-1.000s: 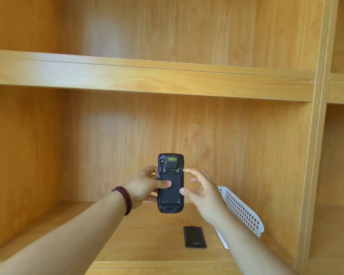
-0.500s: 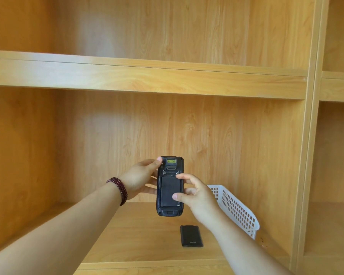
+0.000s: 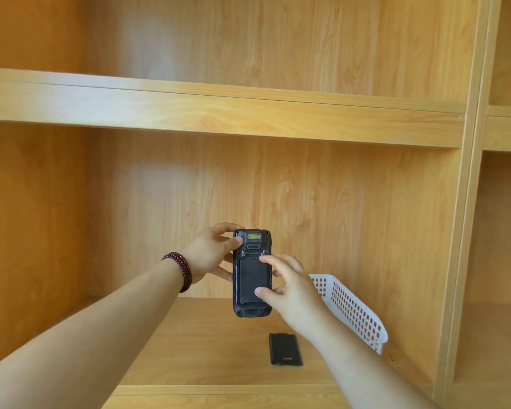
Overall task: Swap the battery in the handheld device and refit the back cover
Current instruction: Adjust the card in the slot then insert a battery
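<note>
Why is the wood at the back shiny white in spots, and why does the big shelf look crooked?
Head view: pale glare patches sit on the back panel, probably light bouncing off. Head view again: the wide lens likely slants the upper shelf and leans the upright post. Same view: the handheld device looks sharp, not blurred.

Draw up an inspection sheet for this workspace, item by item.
Surface: wooden shelf board.
Job's things: handheld device held upright, back facing the camera; black slab lying flat on the board, battery or cover, cannot tell.
Clutter: white basket, tilted, at the right.
Hands: left hand grips the device's top; right hand pinches its right edge, thumb on the back.
Cables: nothing seen.
Surroundings: wooden shelving; upper shelf above.
</note>
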The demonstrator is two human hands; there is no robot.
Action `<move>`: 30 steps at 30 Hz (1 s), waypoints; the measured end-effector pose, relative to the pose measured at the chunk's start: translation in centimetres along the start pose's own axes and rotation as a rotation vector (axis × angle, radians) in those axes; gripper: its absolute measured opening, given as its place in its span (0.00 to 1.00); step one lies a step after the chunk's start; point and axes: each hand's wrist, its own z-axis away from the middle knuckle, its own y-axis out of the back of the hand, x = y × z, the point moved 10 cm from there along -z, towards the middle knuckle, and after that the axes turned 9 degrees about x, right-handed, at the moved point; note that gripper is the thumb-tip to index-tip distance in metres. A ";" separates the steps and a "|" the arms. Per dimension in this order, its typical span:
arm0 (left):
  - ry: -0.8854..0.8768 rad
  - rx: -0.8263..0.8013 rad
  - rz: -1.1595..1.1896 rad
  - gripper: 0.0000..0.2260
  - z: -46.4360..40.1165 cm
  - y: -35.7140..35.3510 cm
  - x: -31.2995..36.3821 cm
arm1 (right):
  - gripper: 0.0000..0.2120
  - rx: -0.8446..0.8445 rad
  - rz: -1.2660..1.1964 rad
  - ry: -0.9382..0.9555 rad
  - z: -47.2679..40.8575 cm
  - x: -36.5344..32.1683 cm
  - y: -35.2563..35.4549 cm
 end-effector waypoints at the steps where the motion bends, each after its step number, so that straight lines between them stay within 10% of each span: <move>1: 0.001 0.001 -0.002 0.10 0.0 0.1 0.0 | 0.27 -0.006 0.059 0.021 0.0 -0.1 -0.1; 9: 0.003 0.004 -0.019 0.10 -0.1 0.2 -0.7 | 0.23 0.041 0.350 0.216 -0.1 -2.4 0.1; 30: 0.005 0.031 0.019 0.09 -0.2 1.3 -0.4 | 0.11 -0.017 0.094 0.110 -2.0 -2.8 -0.1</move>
